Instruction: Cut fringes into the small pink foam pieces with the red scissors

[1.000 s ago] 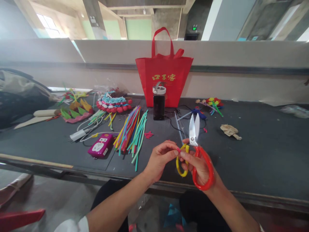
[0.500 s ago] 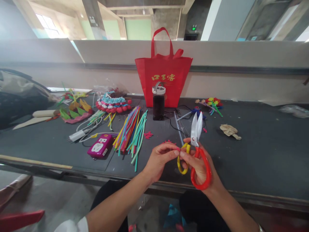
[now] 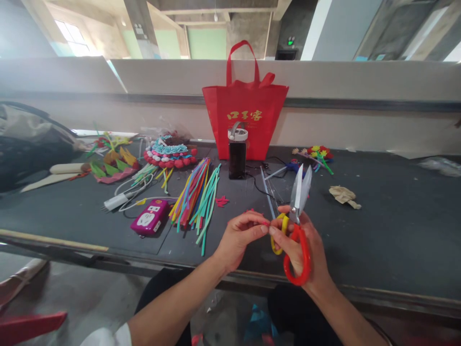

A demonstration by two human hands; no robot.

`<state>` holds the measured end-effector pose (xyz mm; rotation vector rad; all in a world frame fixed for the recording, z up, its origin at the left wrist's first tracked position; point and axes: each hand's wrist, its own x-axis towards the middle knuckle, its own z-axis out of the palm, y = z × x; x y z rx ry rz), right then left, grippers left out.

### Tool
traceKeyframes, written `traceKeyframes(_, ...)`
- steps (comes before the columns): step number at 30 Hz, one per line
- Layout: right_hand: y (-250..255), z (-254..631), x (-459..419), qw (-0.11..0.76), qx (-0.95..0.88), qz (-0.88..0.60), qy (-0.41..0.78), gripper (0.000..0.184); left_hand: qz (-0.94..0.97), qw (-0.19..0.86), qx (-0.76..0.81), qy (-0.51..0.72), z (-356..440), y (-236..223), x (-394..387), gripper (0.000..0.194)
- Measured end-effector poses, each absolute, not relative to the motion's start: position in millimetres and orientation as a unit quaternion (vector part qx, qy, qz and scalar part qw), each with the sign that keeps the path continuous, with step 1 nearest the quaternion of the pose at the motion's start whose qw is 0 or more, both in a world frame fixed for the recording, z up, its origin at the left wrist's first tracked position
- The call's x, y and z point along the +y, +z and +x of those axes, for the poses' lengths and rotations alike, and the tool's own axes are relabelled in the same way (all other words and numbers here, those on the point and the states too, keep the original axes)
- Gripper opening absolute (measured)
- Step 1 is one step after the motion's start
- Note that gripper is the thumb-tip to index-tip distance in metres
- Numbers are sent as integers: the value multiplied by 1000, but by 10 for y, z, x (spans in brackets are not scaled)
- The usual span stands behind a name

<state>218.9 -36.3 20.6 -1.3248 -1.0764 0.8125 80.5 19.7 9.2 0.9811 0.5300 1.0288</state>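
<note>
My right hand (image 3: 304, 245) grips red-handled scissors (image 3: 298, 218), blades pointing up and away and nearly closed. A yellow loop-shaped strip (image 3: 276, 238) hangs by the scissor handle between my two hands. My left hand (image 3: 239, 235) pinches a small pink piece (image 3: 265, 224) at its fingertips, meeting my right thumb over the front of the dark table (image 3: 396, 230).
A bundle of coloured strips (image 3: 196, 192) lies left of my hands, beside a magenta power strip (image 3: 149, 216) and white cables. A dark bottle (image 3: 236, 151) stands before a red tote bag (image 3: 245, 108). Craft flowers (image 3: 317, 154), crumpled paper (image 3: 344, 194) and colourful crafts (image 3: 167, 151) lie further back.
The scissors have tilted to the right and risen slightly, their blades closing. The yellow loop has shifted right with my right hand. My left hand has barely moved.
</note>
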Motion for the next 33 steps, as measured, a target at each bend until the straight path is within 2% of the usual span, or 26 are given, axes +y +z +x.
traceKeyframes(4,221,2206,-352,576,-478,-566,346,43,434,739,249,452,794,116,206,12)
traceKeyframes(8,186,2300,-330,514,-562,-609,221,35,415,760,234,442,766,145,243,15)
traceKeyframes(12,47,2415,-308,429,-663,-609,76,44,391,748,234,482,739,157,286,16)
traceKeyframes(18,-54,2463,-302,325,-720,-613,17,49,361,747,240,504,730,118,310,21)
traceKeyframes(26,-62,2472,-322,294,-720,-624,-72,49,345,746,267,503,744,110,307,21)
traceKeyframes(33,-79,2455,-344,301,-724,-615,-84,46,347,754,261,493,762,107,297,23)
